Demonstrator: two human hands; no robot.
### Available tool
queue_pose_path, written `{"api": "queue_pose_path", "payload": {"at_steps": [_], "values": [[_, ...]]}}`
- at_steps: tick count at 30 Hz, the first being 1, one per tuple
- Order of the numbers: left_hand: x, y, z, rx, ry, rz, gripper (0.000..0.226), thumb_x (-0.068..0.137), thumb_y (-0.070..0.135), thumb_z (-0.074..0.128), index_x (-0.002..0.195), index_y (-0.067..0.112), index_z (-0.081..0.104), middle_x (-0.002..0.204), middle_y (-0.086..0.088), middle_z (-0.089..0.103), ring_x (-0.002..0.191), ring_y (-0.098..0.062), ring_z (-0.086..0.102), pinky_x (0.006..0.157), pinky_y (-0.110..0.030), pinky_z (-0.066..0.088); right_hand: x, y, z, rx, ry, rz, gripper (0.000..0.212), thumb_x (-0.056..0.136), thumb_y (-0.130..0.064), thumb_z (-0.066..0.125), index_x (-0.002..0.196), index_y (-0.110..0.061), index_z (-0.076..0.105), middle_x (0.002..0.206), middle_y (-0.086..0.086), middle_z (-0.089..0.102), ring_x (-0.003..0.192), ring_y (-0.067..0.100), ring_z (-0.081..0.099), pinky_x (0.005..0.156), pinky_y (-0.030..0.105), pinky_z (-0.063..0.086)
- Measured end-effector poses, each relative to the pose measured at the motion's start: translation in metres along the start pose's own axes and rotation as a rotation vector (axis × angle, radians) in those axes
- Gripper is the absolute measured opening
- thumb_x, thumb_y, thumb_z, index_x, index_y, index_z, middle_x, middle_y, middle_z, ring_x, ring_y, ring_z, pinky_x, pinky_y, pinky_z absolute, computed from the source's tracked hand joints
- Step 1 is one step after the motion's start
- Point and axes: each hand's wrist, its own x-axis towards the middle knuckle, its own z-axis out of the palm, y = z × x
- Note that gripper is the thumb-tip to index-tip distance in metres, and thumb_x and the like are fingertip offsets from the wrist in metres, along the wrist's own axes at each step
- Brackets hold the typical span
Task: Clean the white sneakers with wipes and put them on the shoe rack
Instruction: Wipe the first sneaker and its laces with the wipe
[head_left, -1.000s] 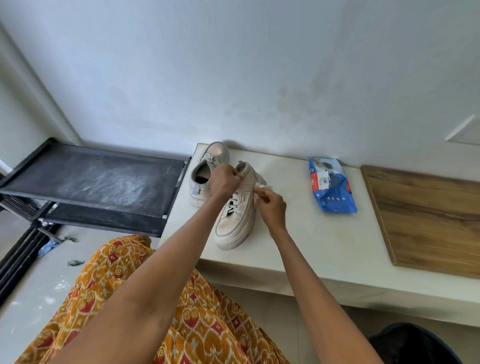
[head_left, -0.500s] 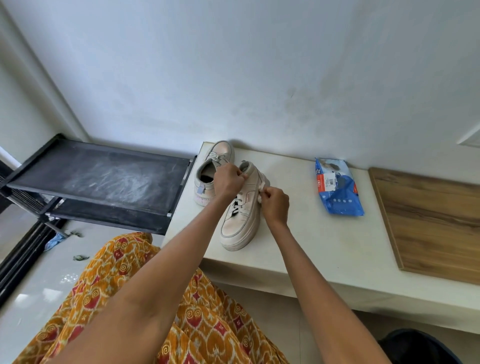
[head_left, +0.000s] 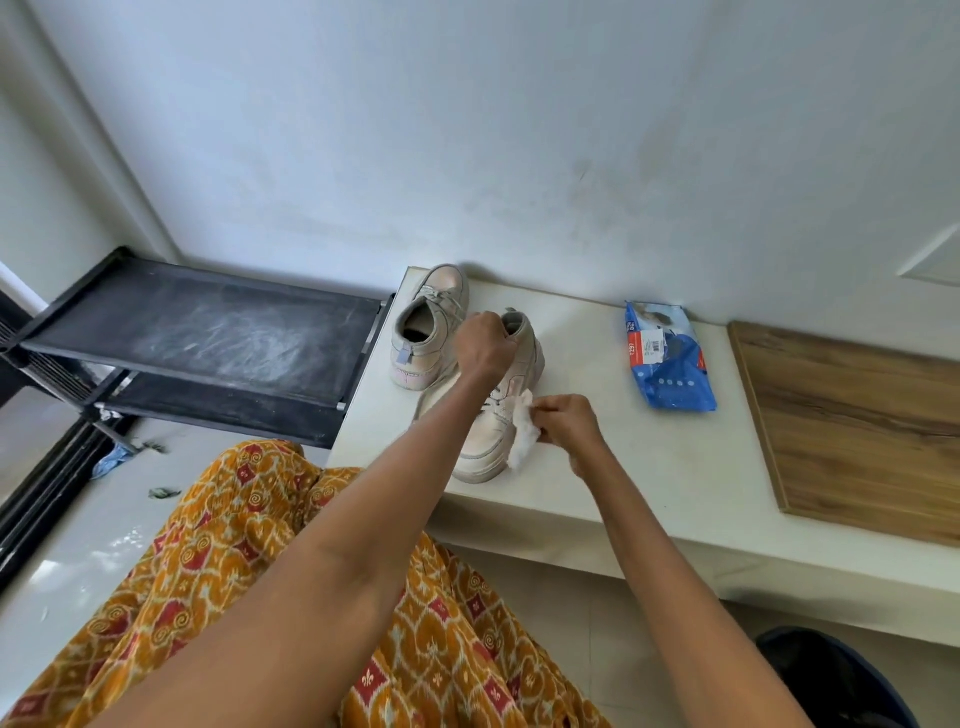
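Note:
Two white sneakers stand on a white ledge. The near sneaker points toward me; my left hand grips its heel collar. My right hand presses a crumpled white wipe against the sneaker's right side, near the toe. The far sneaker stands behind it at the ledge's left end, untouched. A blue pack of wipes lies on the ledge to the right. The black shoe rack stands to the left of the ledge, its dusty top shelf bare.
A wooden board covers the ledge's right part. The wall runs close behind the sneakers. My orange patterned clothing fills the lower left. A dark round object sits on the floor at bottom right. Small scraps lie on the floor by the rack.
My right hand has slid the wipe from the sneaker's heel side forward along its right side toward the toe. My left hand stays on the heel.

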Motion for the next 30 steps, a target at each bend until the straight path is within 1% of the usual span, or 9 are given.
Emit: {"api": "queue_pose_path", "payload": {"at_steps": [4,7,10,12,16,20,23,27,30], "values": [[-0.003,0.004,0.003,0.022,-0.031,0.044,0.027,0.085,0.022,0.058,0.087,0.001,0.073,0.087,-0.021,0.069,0.084,-0.035,0.065,0.070,-0.035,0.049,0.023,-0.019,-0.010,0.261,0.271,0.035,0.015,0.088,-0.009,0.062,0.102,-0.006,0.068,0.094,0.011,0.066,0.084,0.021,0.063,0.075,0.033,0.056],[-0.006,0.007,0.007,0.039,-0.056,0.056,0.024,0.084,0.019,0.057,0.087,0.001,0.074,0.082,-0.019,0.069,0.081,-0.034,0.065,0.067,-0.034,0.049,0.045,-0.021,-0.002,0.279,0.384,0.028,0.022,0.091,-0.019,0.061,0.109,-0.008,0.066,0.094,0.001,0.064,0.090,0.017,0.062,0.081,0.030,0.054],[-0.010,0.010,0.010,0.051,-0.061,0.079,0.026,0.083,0.018,0.055,0.081,-0.002,0.072,0.071,-0.018,0.062,0.077,-0.034,0.065,0.064,-0.033,0.046,0.051,-0.011,0.015,0.113,0.287,-0.005,0.020,0.089,-0.006,0.048,0.091,-0.013,0.065,0.086,0.005,0.063,0.077,0.018,0.058,0.064,0.022,0.045],[-0.011,0.012,0.013,0.073,-0.065,0.092,0.025,0.082,0.016,0.054,0.080,-0.003,0.070,0.077,-0.021,0.065,0.078,-0.035,0.063,0.064,-0.034,0.044,0.045,-0.002,0.025,-0.031,0.305,-0.080,0.022,0.087,-0.002,0.042,0.080,-0.007,0.062,0.082,0.014,0.063,0.074,0.024,0.056,0.058,0.026,0.037],[-0.015,0.016,0.021,0.088,-0.053,0.101,0.024,0.082,0.012,0.049,0.079,-0.003,0.067,0.081,-0.021,0.066,0.079,-0.036,0.061,0.059,-0.031,0.035,0.005,0.028,0.041,-0.303,0.442,-0.240,0.023,0.092,-0.006,0.046,0.094,-0.003,0.068,0.093,0.017,0.063,0.085,0.029,0.059,0.067,0.025,0.038],[-0.017,0.014,0.024,0.100,-0.007,0.127,0.028,0.089,0.015,0.047,0.068,0.000,0.059,0.079,-0.021,0.064,0.075,-0.036,0.059,0.058,-0.031,0.034,-0.036,0.055,0.046,-0.407,0.331,-0.450,0.021,0.090,-0.007,0.057,0.108,-0.007,0.069,0.103,0.006,0.064,0.093,0.016,0.059,0.077,0.015,0.045],[-0.013,0.008,0.025,0.214,-0.072,0.235,0.022,0.088,0.013,0.053,0.088,-0.004,0.066,0.094,-0.018,0.062,0.089,-0.035,0.058,0.063,-0.035,0.038,-0.037,0.049,0.033,-0.397,0.259,-0.516,0.018,0.085,-0.004,0.063,0.100,-0.005,0.071,0.096,0.007,0.062,0.082,0.013,0.058,0.072,0.001,0.038],[0.000,-0.007,0.005,0.351,-0.307,0.504,0.021,0.084,0.015,0.061,0.098,0.002,0.067,0.105,-0.017,0.054,0.097,-0.033,0.054,0.078,-0.041,0.048,-0.005,0.023,0.010,-0.245,0.466,-0.337,0.013,0.086,-0.011,0.064,0.097,-0.010,0.069,0.091,0.010,0.068,0.082,0.025,0.063,0.064,0.021,0.042],[0.011,-0.023,-0.013,0.418,-0.435,0.701,0.023,0.084,0.012,0.062,0.106,0.009,0.068,0.108,-0.013,0.052,0.093,-0.027,0.056,0.081,-0.041,0.049,0.017,0.008,0.009,-0.357,0.529,-0.269,0.019,0.087,-0.022,0.063,0.105,-0.018,0.068,0.096,0.012,0.068,0.091,0.026,0.058,0.065,0.024,0.036]]}}
